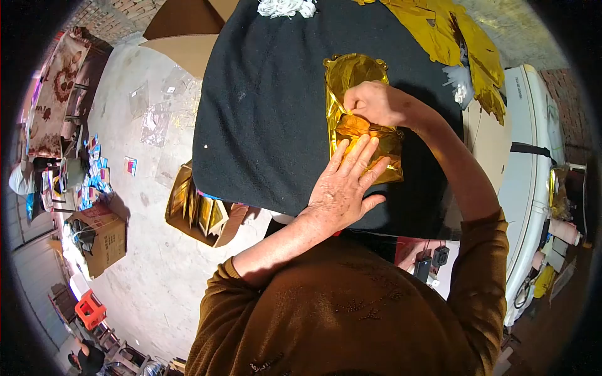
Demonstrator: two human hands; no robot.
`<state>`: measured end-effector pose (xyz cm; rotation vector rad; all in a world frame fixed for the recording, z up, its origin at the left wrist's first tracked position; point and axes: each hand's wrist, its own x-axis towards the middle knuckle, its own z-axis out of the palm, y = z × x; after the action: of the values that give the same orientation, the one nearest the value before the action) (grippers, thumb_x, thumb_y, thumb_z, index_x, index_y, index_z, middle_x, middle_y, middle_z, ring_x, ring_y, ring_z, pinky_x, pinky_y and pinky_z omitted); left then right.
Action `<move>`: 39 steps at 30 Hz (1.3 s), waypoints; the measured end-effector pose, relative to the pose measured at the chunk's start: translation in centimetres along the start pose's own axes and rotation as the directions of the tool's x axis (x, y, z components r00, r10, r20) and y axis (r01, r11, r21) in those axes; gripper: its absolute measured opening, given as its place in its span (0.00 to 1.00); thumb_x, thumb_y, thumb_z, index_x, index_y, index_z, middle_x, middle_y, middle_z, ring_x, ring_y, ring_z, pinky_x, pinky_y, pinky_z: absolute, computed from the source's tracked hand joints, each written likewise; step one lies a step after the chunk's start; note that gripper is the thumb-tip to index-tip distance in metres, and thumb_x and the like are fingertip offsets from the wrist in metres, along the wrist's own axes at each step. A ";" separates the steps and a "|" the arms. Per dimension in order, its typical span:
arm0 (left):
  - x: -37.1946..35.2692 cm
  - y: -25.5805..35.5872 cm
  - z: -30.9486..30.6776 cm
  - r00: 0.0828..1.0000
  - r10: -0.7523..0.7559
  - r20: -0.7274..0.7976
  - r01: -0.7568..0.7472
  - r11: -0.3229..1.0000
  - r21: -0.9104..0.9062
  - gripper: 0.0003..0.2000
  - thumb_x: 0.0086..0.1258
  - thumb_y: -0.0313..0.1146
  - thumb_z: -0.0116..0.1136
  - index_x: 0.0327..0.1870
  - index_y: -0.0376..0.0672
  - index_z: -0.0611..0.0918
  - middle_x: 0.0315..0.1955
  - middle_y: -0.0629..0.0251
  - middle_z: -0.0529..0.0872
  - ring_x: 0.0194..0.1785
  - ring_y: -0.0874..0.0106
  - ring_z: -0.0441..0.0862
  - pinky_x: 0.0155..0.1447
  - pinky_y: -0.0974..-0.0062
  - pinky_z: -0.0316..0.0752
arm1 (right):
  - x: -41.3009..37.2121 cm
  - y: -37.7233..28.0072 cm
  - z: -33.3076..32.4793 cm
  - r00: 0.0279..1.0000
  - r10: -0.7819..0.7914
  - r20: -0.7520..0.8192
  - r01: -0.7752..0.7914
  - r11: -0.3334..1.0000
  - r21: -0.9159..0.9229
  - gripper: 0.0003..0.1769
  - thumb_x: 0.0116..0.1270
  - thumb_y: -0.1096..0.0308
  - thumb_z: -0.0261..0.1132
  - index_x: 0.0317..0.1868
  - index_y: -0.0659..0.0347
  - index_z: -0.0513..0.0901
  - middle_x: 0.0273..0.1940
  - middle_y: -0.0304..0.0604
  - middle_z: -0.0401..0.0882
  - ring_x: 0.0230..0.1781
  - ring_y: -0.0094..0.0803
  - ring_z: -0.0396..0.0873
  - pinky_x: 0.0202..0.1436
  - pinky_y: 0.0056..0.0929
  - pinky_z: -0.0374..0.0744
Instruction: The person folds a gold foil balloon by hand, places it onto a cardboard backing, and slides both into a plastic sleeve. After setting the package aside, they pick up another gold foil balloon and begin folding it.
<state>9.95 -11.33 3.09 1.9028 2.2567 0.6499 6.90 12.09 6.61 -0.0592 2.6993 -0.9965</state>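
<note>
Foil [357, 69] of a gold colour lies creased on the black-covered desk [263, 113], under both hands. The left grip [338, 193] is spread flat, pressing it down; the right grip [377, 104] is curled, pinching an edge. Steady left pressure and a light pinch should limit tearing.

Pale floor [150, 276] | brick wall [561, 84], right edge | 1 red stool [93, 315], lower left | 1 white appliance [525, 188], right
</note>
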 end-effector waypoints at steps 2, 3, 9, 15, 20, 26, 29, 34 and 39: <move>-0.1 0.0 0.0 1.000 -0.005 -0.004 0.005 1.000 -0.003 0.37 0.75 0.64 0.51 0.80 0.55 0.69 0.83 0.53 0.58 0.87 0.54 0.49 0.87 0.46 0.40 | 0.0 -0.1 0.0 0.997 -0.074 -0.015 0.073 0.996 -0.060 0.04 0.63 0.78 0.61 0.34 0.66 0.73 0.26 0.50 0.71 0.26 0.35 0.69 0.34 0.38 0.72; -0.1 0.0 0.0 1.000 -0.007 -0.002 0.007 1.000 -0.003 0.37 0.75 0.64 0.52 0.80 0.56 0.69 0.83 0.53 0.58 0.87 0.54 0.49 0.87 0.45 0.40 | 0.1 -0.7 -0.2 0.994 -0.111 -0.022 0.109 0.990 -0.091 0.05 0.61 0.79 0.61 0.32 0.67 0.71 0.26 0.52 0.70 0.26 0.35 0.67 0.33 0.38 0.71; -0.2 0.1 0.0 1.000 -0.006 -0.008 0.006 1.000 0.019 0.37 0.75 0.65 0.52 0.81 0.58 0.68 0.83 0.53 0.55 0.86 0.48 0.47 0.86 0.39 0.39 | -0.2 -1.4 -1.0 0.998 0.029 0.060 -0.018 0.983 -0.184 0.06 0.58 0.81 0.59 0.28 0.68 0.69 0.25 0.54 0.70 0.27 0.43 0.68 0.35 0.40 0.70; -0.1 0.1 -0.2 1.000 -0.019 -0.009 0.019 0.998 0.053 0.40 0.74 0.67 0.52 0.83 0.59 0.64 0.83 0.46 0.52 0.84 0.36 0.46 0.84 0.36 0.43 | 0.2 -3.2 -1.6 0.988 0.127 0.093 -0.077 0.907 -0.414 0.03 0.57 0.75 0.64 0.31 0.65 0.82 0.32 0.54 0.85 0.38 0.51 0.85 0.42 0.48 0.77; -0.1 0.0 -0.2 1.000 -0.018 -0.002 0.018 0.998 0.066 0.41 0.74 0.68 0.52 0.84 0.59 0.62 0.82 0.41 0.51 0.82 0.32 0.47 0.83 0.35 0.46 | 0.6 -3.6 -1.8 0.982 0.149 0.118 -0.078 0.882 -0.466 0.08 0.58 0.68 0.66 0.35 0.61 0.87 0.34 0.49 0.88 0.42 0.49 0.86 0.47 0.47 0.79; -0.1 -0.2 -0.3 1.000 -0.016 -0.002 0.016 0.996 0.082 0.41 0.73 0.69 0.52 0.83 0.58 0.64 0.81 0.41 0.54 0.82 0.32 0.48 0.83 0.34 0.46 | 1.3 -2.7 -2.0 0.971 0.234 0.045 -0.185 0.860 -0.476 0.08 0.61 0.67 0.65 0.39 0.57 0.87 0.36 0.47 0.87 0.43 0.47 0.86 0.50 0.47 0.77; 0.0 -0.1 -0.2 1.000 -0.014 -0.015 0.015 0.996 0.091 0.40 0.74 0.69 0.51 0.81 0.58 0.67 0.80 0.40 0.56 0.82 0.32 0.48 0.82 0.33 0.46 | -0.3 -1.3 -1.6 0.943 -0.086 -0.322 -0.050 0.919 -0.392 0.06 0.68 0.70 0.63 0.42 0.61 0.84 0.38 0.47 0.85 0.45 0.47 0.84 0.50 0.46 0.78; 0.1 0.0 -0.5 0.993 -0.044 0.109 0.033 0.994 0.108 0.39 0.74 0.70 0.49 0.79 0.55 0.71 0.80 0.40 0.56 0.82 0.32 0.47 0.84 0.34 0.41 | -5.1 -3.5 2.8 0.768 -0.471 -0.434 0.347 0.876 -0.335 0.11 0.71 0.66 0.63 0.48 0.65 0.83 0.49 0.50 0.85 0.57 0.50 0.82 0.62 0.47 0.79; -0.4 -0.3 1.1 0.994 -0.052 0.093 0.036 0.985 0.169 0.39 0.74 0.70 0.49 0.77 0.50 0.74 0.76 0.38 0.62 0.81 0.31 0.49 0.84 0.32 0.38 | -6.3 -2.8 7.2 0.896 -0.394 -0.206 0.314 0.889 -0.334 0.33 0.76 0.56 0.59 0.75 0.65 0.69 0.77 0.52 0.65 0.81 0.45 0.61 0.85 0.44 0.59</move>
<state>10.20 -11.46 1.88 1.9044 2.3506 0.3638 14.68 6.23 4.58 -0.5366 3.1467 -0.7213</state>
